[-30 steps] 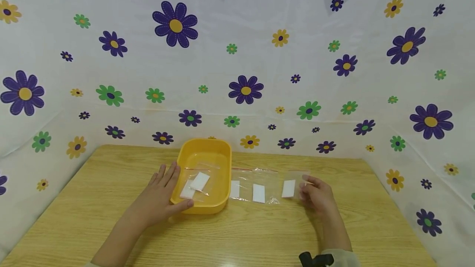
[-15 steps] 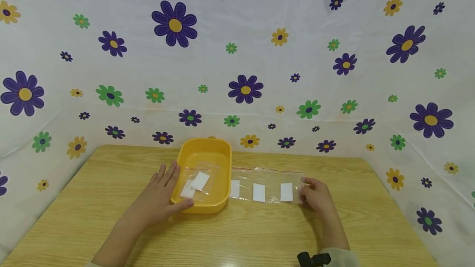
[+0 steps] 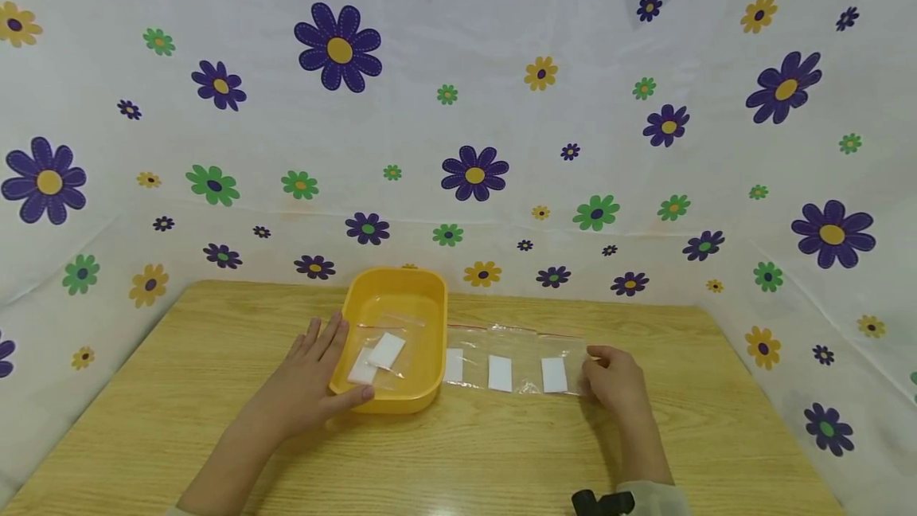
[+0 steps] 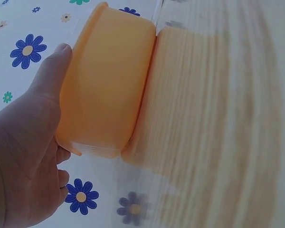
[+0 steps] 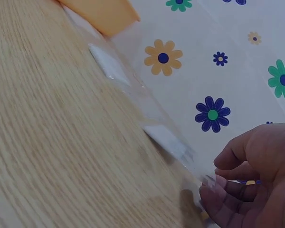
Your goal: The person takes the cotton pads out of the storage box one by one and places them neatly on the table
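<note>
My left hand [image 3: 304,385] lies along the left side of a yellow plastic tub [image 3: 394,404], fingers on its side and thumb across the near-left rim. In the left wrist view the tub [image 4: 107,85] appears side-on beside that hand [image 4: 28,128]. Two clear zip bags with white rectangular pieces [image 3: 387,349] overlap inside the tub. To its right, several similar bags lie in a row. My right hand [image 3: 618,381] pinches the right edge of the end bag [image 3: 573,345], which holds a white rectangle [image 3: 554,375]. In the right wrist view, curled fingers [image 5: 216,202] meet its clear edge.
The middle bag [image 3: 500,373] lies beside the end one, and the leftmost bag [image 3: 469,353] is partly hidden by the tub's right wall. All rest on a wooden table [image 3: 458,460]. A flower-printed cloth [image 3: 401,126] hangs behind and at both sides.
The end bag, tilted and slightly raised a second ago, has come down to lie level beside the middle bag. My right hand stays at its right edge; my left hand has not moved.
</note>
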A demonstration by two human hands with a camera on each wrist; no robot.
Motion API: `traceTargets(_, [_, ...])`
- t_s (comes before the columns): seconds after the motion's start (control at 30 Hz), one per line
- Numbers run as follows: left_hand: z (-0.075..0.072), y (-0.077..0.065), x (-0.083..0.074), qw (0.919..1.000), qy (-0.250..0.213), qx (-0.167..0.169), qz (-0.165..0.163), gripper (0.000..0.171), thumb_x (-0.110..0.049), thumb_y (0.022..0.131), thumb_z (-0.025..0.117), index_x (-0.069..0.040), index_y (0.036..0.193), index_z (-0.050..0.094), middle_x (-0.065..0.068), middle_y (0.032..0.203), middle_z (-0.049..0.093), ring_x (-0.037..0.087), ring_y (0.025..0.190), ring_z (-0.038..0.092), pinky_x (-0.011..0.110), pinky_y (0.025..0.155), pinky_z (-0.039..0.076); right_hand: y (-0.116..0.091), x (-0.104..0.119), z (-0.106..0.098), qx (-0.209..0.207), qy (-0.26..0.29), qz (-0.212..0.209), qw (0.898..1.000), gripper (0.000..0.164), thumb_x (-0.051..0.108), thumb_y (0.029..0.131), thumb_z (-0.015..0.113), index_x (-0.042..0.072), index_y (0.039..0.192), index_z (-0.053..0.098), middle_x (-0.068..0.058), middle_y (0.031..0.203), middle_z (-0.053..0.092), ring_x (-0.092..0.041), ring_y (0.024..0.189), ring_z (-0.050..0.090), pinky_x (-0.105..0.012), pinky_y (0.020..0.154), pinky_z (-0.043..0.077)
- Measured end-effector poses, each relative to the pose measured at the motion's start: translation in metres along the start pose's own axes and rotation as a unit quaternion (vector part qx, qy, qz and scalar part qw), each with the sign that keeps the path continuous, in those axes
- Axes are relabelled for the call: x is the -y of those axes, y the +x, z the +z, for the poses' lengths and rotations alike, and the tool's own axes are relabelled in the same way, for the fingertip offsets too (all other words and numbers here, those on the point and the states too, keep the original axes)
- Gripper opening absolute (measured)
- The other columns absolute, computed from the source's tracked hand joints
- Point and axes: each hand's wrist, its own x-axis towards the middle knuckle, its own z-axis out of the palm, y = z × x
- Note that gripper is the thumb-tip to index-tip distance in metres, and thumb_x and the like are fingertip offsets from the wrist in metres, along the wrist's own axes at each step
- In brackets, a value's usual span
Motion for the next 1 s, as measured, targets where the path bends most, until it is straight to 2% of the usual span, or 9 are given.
traceTargets(0.17, [0.001, 0.000, 0.001, 1.0000, 0.004, 0.000, -0.003, 0.113, -0.080, 0.086, 0.048, -0.002, 0.159, 0.013, 0.016, 0.167, 0.004, 0.042, 0.153, 0.000, 0.062, 0.121, 0.011, -0.001, 0.002, -0.004, -0.009, -0.021, -0.006, 1.000, 0.046, 0.018, 0.092, 0.054, -0.001, 0.133, 0.060, -0.023, 0.117, 0.067, -0.028, 0.094, 0.064, -0.032, 0.070, 0.053])
traceTargets(0.3, [0.001, 0.000, 0.001, 1.0000, 0.005, -0.001, -0.003, 0.112, -0.079, 0.086, 0.048, -0.002, 0.159, 0.013, 0.016, 0.167, 0.004, 0.042, 0.153, 0.000, 0.062, 0.121, 0.011, -0.006, 0.006, -0.007, -0.008, -0.011, -0.003, 1.000, 0.046, 0.019, 0.093, 0.054, 0.000, 0.135, 0.058, -0.022, 0.118, 0.066, -0.023, 0.084, 0.064, -0.029, 0.065, 0.052])
traceTargets(0.53, [0.001, 0.000, 0.001, 1.0000, -0.007, -0.005, 0.005, 0.111, -0.077, 0.087, 0.051, -0.001, 0.159, 0.013, 0.015, 0.167, 0.004, 0.042, 0.153, 0.000, 0.062, 0.121, 0.011, -0.009, 0.011, -0.007, -0.004, 0.012, -0.010, 1.000, 0.046, 0.017, 0.093, 0.053, 0.003, 0.137, 0.057, -0.020, 0.117, 0.066, -0.022, 0.082, 0.065, -0.028, 0.062, 0.052])
traceTargets(0.67, [0.000, 0.001, 0.001, 0.9999, -0.011, -0.003, 0.002, 0.112, -0.077, 0.086, 0.051, -0.002, 0.159, 0.013, 0.014, 0.167, 0.003, 0.041, 0.153, -0.001, 0.062, 0.121, 0.010, -0.008, 0.015, -0.008, 0.003, 0.048, -0.013, 0.999, 0.046, 0.016, 0.094, 0.052, 0.003, 0.138, 0.057, -0.019, 0.116, 0.065, -0.021, 0.082, 0.063, -0.029, 0.066, 0.054])
traceTargets(0.77, [0.000, 0.001, 0.001, 0.9999, -0.010, -0.003, 0.002, 0.112, -0.078, 0.086, 0.051, -0.002, 0.159, 0.013, 0.014, 0.167, 0.003, 0.041, 0.153, -0.001, 0.062, 0.121, 0.010, -0.008, 0.018, -0.009, 0.009, 0.089, -0.010, 0.996, 0.045, 0.015, 0.095, 0.052, 0.004, 0.139, 0.056, -0.018, 0.116, 0.064, -0.023, 0.088, 0.061, -0.030, 0.073, 0.057])
traceTargets(1.0, [0.000, 0.000, 0.000, 0.9999, -0.010, -0.003, 0.000, 0.113, -0.078, 0.086, 0.050, -0.002, 0.159, 0.012, 0.016, 0.167, 0.004, 0.042, 0.153, 0.000, 0.062, 0.121, 0.011, -0.010, 0.029, -0.009, 0.029, 0.184, -0.010, 0.982, 0.040, 0.017, 0.100, 0.056, 0.005, 0.138, 0.057, -0.016, 0.120, 0.061, -0.021, 0.096, 0.061, -0.029, 0.079, 0.059])
